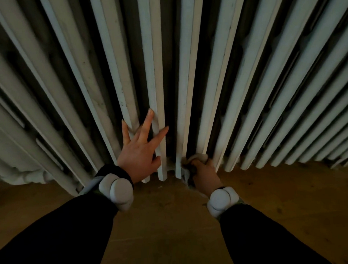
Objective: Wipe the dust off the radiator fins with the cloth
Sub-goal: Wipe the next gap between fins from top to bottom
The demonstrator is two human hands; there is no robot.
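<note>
so, at the left end of the radiator the fins run down long and pale with dark gaps between them, and the light is too dim to say whether they carry dust. a little left of the radiator's middle, a speckled fin shows small dark flecks along its edge. to me that reads as grime not yet wiped, though it could be chipped paint.

next comes the left hand, laid flat against the lower part of the radiator's middle fins. its fingers are straight and fanned wide over two or three of them and hold nothing, so it looks like a brace rather than a working hand. the left wrist device, white and rounded, sits on that wrist above a black sleeve.

just right of the radiator's middle, at the very foot of it, the right hand has its fingers curled tight round the cloth. the cloth is a pale bunched rag pressed against the bottom of a fin, and a loose tail of it hangs toward the floor. the right wrist device rides that wrist.

right of the cloth, the fins run off to the radiator's far end looking evenly pale, with no clear sign of wiping or of dust.

my judgement is that the work is somewhere midway, with the cloth at the bottom of one central fin. which side is finished cannot be told, and the gaps between the fins are unreadable. a fair share of the radiator is probably left.
</note>
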